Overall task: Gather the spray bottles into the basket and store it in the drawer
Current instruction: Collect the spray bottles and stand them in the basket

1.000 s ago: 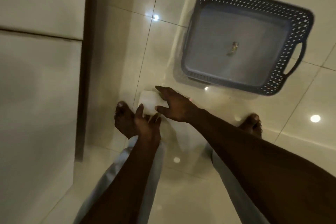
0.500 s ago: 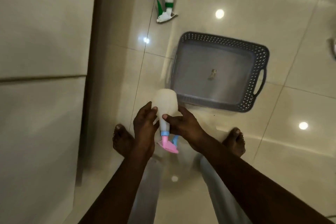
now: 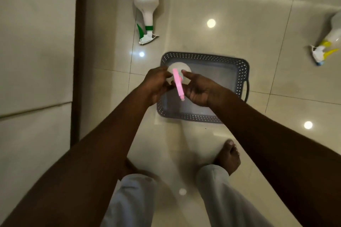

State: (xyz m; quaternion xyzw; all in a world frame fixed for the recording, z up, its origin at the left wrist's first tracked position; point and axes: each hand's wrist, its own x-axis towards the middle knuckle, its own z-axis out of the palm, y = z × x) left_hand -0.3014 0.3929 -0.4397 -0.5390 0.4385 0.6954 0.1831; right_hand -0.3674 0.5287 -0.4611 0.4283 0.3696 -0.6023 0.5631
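Moved since half a second ago: pink-trigger spray bottle [image 3: 178,77], raised from knee level to above the grey perforated basket [image 3: 241,72]. Left hand [image 3: 156,84] and right hand [image 3: 198,88] both grip it, nozzle up. Basket: apparently empty. Outstanding on the tiled floor [image 3: 221,5]: green-trigger bottle [image 3: 146,5] beyond the basket, yellow-trigger bottle [image 3: 330,38] at far right. Drawer stowage not started.

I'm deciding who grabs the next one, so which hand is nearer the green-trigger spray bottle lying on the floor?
Left. The left hand sits just below the green-trigger spray bottle; the right hand is further right, and both grip the pink-trigger bottle over the basket.
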